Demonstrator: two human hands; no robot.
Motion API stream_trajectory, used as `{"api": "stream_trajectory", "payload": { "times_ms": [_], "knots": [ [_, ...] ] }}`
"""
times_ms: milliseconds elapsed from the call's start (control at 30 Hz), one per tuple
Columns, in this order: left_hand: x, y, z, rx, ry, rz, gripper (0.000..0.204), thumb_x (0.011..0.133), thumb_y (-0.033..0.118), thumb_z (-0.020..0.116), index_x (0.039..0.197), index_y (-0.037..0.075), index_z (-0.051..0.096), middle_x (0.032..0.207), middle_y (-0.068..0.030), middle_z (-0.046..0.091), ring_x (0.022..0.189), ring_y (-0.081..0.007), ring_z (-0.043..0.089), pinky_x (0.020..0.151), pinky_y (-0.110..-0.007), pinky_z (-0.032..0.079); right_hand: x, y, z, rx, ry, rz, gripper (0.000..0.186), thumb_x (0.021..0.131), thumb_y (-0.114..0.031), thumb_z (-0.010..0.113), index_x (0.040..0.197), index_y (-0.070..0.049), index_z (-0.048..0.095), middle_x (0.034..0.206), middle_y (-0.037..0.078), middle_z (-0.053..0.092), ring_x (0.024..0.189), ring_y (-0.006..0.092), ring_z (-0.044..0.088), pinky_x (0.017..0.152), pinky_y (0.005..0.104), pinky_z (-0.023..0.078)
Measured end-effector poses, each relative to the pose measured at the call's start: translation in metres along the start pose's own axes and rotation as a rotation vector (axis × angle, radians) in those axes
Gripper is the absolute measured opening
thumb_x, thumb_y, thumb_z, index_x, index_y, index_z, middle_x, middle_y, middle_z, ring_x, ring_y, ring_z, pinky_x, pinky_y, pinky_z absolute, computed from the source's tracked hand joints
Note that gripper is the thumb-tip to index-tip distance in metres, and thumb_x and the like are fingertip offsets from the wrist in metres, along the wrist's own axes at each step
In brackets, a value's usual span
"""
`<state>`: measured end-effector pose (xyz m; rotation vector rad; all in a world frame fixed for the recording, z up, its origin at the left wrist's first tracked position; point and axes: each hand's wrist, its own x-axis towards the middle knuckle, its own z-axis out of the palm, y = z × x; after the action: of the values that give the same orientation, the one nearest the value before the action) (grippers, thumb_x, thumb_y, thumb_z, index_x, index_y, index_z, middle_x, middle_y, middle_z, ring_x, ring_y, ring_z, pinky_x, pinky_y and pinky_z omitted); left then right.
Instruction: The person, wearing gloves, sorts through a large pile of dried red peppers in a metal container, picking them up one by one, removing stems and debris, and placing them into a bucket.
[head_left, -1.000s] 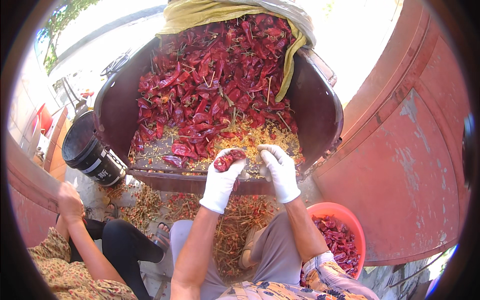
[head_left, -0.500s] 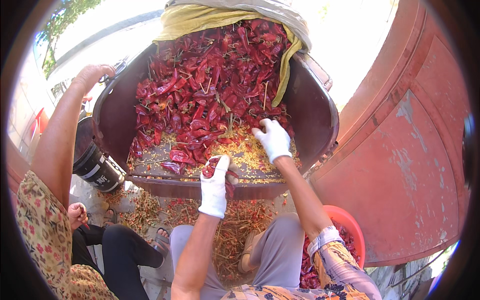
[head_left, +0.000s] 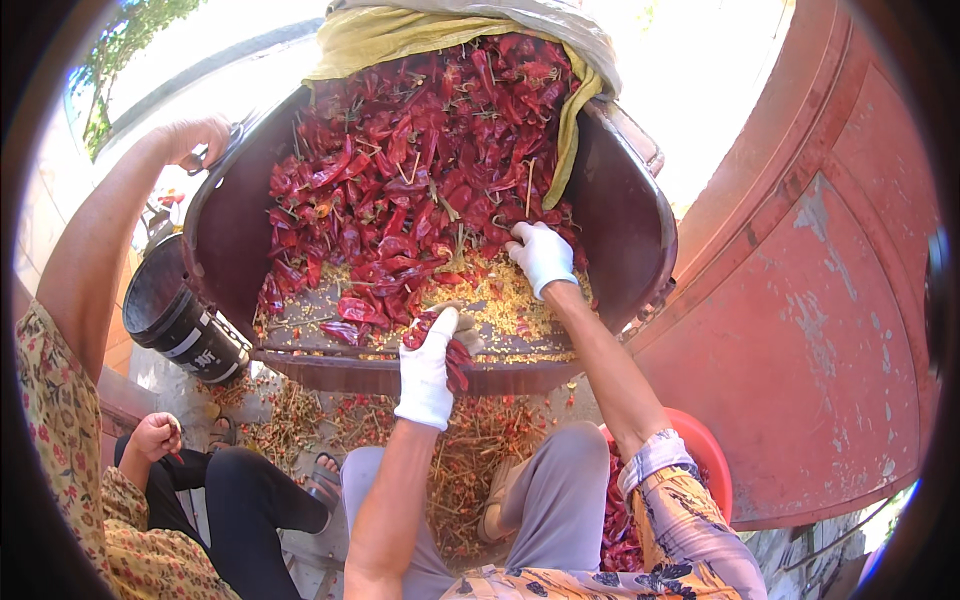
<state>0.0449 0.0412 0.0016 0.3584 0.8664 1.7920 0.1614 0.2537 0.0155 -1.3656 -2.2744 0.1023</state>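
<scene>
A heap of dried red chili peppers (head_left: 400, 170) fills a dark metal cart tub (head_left: 625, 200). My left hand (head_left: 428, 370), in a white glove, is closed around several dried chili peppers (head_left: 457, 368) at the tub's near edge. At the front of the heap, my right hand (head_left: 545, 258), also gloved, has its fingers bent closed on a chili pepper; the fingertips are partly hidden among the pods. Loose yellow seeds (head_left: 505, 312) lie on the tub's floor between and beyond my hands.
A yellow-grey sack (head_left: 400, 45) drapes over the far rim. At left, a co-worker's hand (head_left: 200, 140) is at the rim; their other hand (head_left: 157, 437) holds something small and red. A black bucket (head_left: 185, 320), a red basin (head_left: 700, 450) and a red metal panel (head_left: 780, 350) stand around.
My right hand has shifted slightly left and its fingers have drawn in at the chilies. My left hand keeps its hold. The co-worker's arm has moved left, uncovering more of the bucket.
</scene>
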Motion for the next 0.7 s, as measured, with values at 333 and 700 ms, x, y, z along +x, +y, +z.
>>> {"api": "stream_trajectory", "payload": {
  "times_ms": [333,700],
  "knots": [
    [-0.003,0.004,0.002,0.053,0.006,0.114,0.037,0.092,0.013,0.063,0.127,0.003,0.056,0.114,-0.0072,0.063,0.086,-0.0165,0.065,0.077,-0.033,0.056,-0.041,-0.020,-0.053,1.802,-0.706,0.525,0.021,0.096,-0.028,0.054,0.108,-0.011,0.058,0.092,0.005,0.067,0.054,0.0051,0.051,0.039,0.0144,0.036],
    [-0.004,0.016,0.010,0.619,-0.308,0.466,0.053,0.085,-0.001,0.065,0.136,-0.002,0.049,0.135,-0.0107,0.053,0.111,-0.0143,0.058,0.095,-0.029,0.049,-0.070,-0.028,-0.054,1.738,-1.241,0.460,0.019,0.094,-0.023,0.051,0.092,-0.006,0.060,0.076,0.006,0.063,0.043,0.0053,0.045,0.033,0.0156,0.031]
  ]
}}
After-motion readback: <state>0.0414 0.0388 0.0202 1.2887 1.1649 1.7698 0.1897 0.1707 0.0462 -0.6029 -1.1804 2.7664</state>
